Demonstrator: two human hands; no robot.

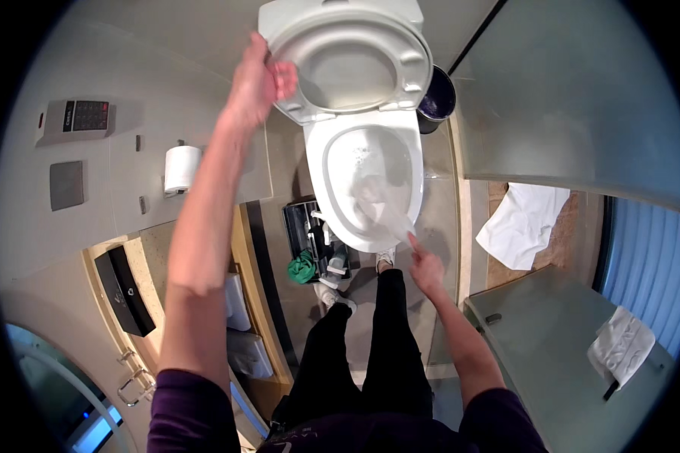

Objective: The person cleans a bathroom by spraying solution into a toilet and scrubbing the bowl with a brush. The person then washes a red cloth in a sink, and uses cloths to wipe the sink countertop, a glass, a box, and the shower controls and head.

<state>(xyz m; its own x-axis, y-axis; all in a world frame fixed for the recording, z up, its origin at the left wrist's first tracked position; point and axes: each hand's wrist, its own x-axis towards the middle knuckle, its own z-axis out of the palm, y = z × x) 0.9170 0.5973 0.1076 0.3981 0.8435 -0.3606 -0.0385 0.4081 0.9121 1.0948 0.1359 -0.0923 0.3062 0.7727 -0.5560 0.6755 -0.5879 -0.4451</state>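
Before me stands a white toilet bowl (331,187) with its seat (286,51) raised against the lid. My right hand (428,269) grips the thin end of a white toilet brush (395,222). The brush slants over the front rim, and its motion-blurred head is down inside the bowl. Small bubbles or droplets show on the water. My left hand (259,85) is beside the left edge of the raised seat, fingers partly bent and apart, with nothing seen in it. Whether it touches the seat cannot be made out.
On the floor left of the bowl sits a dark caddy (294,218) with bottles and a green cloth (302,266). A dark bin (437,102) stands behind right. A toilet paper roll (182,168) hangs on the left wall. Glass panels (566,102) and a white towel (524,226) are at right.
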